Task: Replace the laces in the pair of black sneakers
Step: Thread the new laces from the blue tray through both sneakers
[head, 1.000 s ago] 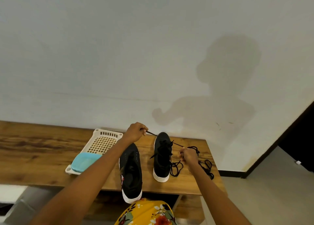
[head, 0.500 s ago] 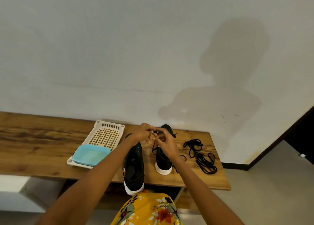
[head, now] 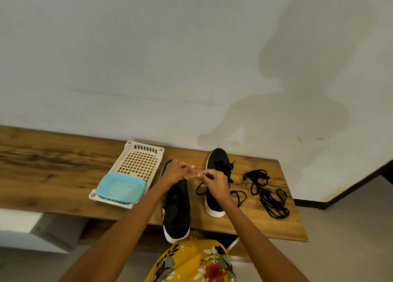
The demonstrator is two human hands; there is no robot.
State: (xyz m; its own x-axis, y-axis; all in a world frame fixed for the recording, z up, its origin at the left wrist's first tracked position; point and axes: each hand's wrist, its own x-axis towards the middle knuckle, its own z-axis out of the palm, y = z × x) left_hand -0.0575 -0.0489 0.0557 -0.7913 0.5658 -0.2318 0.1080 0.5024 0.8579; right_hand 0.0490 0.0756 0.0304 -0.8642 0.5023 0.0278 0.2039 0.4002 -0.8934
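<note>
Two black sneakers with white soles stand on the wooden table [head: 53, 175]. The left sneaker [head: 176, 209] has no lace and its heel hangs over the front edge. A black lace [head: 238, 194] is partly threaded through the right sneaker [head: 219, 160], with loops trailing on both sides. My left hand [head: 176, 172] and my right hand [head: 212, 179] meet between the shoes, and both pinch the lace there. A loose pile of black laces [head: 265, 194] lies to the right of the shoes.
A cream perforated tray [head: 138, 160] sits left of the shoes, with a blue plastic container [head: 120, 188] at its near end. A white wall rises behind the table. The table's right edge ends just past the lace pile.
My left hand came back from a stretched pull at the far left and met my right hand between the shoes. The taut lace went slack. The camera tilted further down.
</note>
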